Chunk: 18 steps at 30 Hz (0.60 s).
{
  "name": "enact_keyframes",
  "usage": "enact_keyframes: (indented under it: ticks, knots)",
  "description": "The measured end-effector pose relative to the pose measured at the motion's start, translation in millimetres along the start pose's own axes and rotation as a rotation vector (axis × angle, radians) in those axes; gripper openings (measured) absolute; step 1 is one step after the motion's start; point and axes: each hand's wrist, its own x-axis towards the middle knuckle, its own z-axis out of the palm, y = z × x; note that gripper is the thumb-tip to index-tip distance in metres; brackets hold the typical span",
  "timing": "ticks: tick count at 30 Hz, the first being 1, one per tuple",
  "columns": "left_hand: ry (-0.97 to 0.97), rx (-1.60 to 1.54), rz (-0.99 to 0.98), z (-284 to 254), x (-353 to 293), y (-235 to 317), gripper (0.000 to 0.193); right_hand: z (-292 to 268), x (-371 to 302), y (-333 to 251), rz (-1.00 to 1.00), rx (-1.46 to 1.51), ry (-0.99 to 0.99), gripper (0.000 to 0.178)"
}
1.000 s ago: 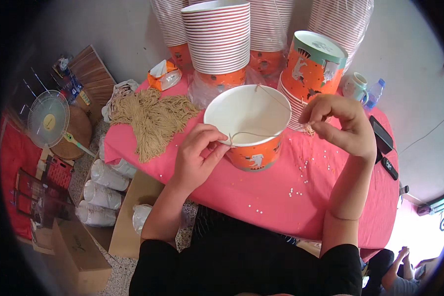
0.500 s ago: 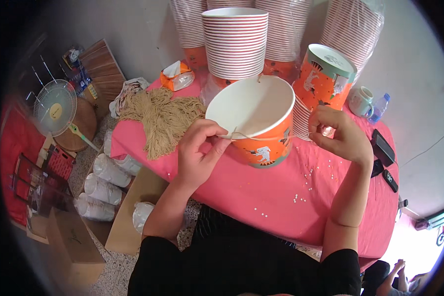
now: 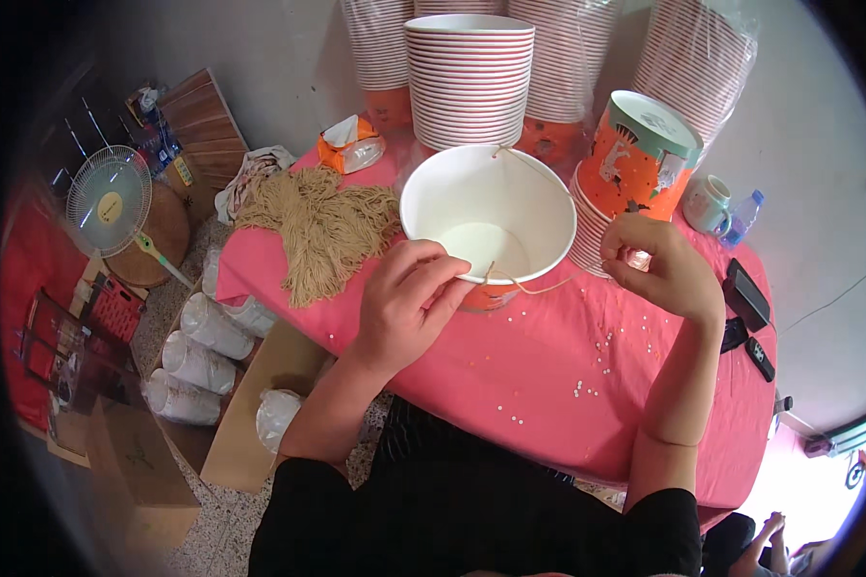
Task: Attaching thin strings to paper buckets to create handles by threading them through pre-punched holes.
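A white-lined orange paper bucket [image 3: 483, 207] stands at the middle of the table, tilted so that I look into it. My left hand [image 3: 409, 303] pinches its near rim between thumb and fingers. Beside those fingertips a tan cord [image 3: 510, 286] is knotted through the rim, with a loose tail running to the right. Another stretch of cord passes through the far rim. My right hand [image 3: 659, 264] hovers to the right of the bucket, thumb and fingertips closed together; what they hold, if anything, does not show. The cord's visible tail ends short of it.
A bundle of tan cords [image 3: 322, 226] lies left on the pink tablecloth [image 3: 481, 385]. Behind stand stacked buckets [image 3: 470, 82] and an upturned orange bucket [image 3: 645, 159]. A mug [image 3: 706, 204], bottle [image 3: 743, 216] and black remote [image 3: 760, 359] are at right; small white dots are scattered nearby.
The bucket has tipped toward me, showing more of its inside. My left hand has shifted slightly right with the rim. The cord tail, formerly stretched toward my right hand, now hangs slacker and apart.
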Motion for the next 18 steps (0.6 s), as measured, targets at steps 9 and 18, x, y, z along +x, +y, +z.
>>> enact_keyframes:
  ticks: [9,18]
  knots:
    - [0.191,-0.576,-0.456,5,-12,-23,0.018,8,1,-4,0.105,-0.014,-0.118,0.032]
    - [0.226,-0.684,-0.726,4,-18,-45,0.020,27,4,-22,-0.038,-0.189,-0.070,0.063]
